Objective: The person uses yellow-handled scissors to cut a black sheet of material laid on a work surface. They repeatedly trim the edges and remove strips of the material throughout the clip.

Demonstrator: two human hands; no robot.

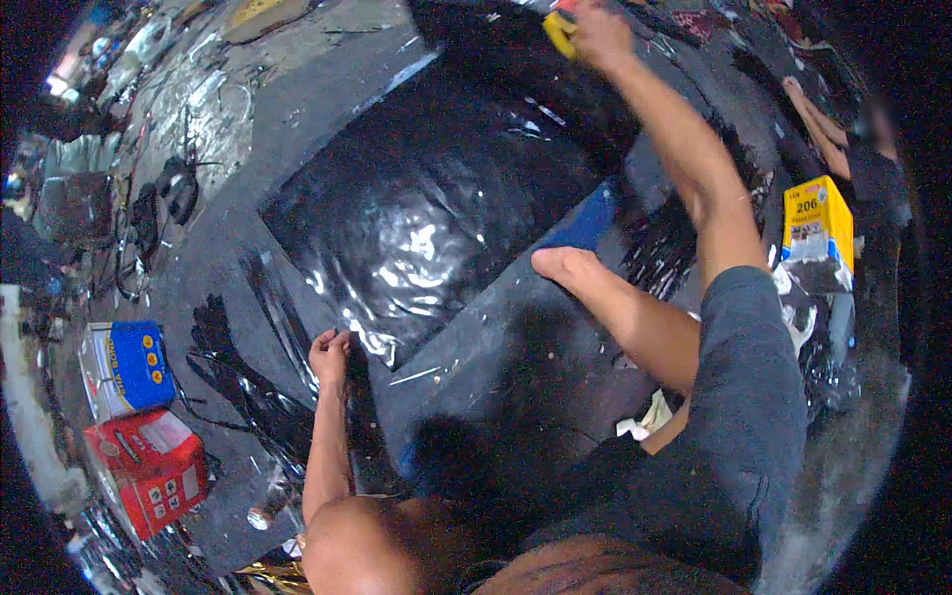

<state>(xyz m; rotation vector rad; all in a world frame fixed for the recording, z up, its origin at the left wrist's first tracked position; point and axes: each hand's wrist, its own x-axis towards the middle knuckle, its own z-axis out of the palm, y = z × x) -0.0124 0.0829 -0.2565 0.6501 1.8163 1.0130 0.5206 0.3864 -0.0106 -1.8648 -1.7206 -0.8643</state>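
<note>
A glossy, wrinkled black plastic sheet (426, 213) lies spread over a dark flat board (446, 342) on the floor. At the sheet's near left corner, my left hand (330, 354) is closed, with fingertips pinched at the black edge. My right arm reaches to the far side. There my right hand (602, 40) is closed round a yellow tool (559, 36) with a red part; its exact kind is hidden by my fingers and blur. More dark sheeting (516, 59) lies beneath that hand.
My bare foot (563, 262) rests by the sheet's right edge. A blue-and-white box (129, 372) and a red box (149, 471) stand at left, a yellow box (818, 233) at right. Black plastic scraps (263, 397) litter the floor. Another person's arm (821, 129) shows far right.
</note>
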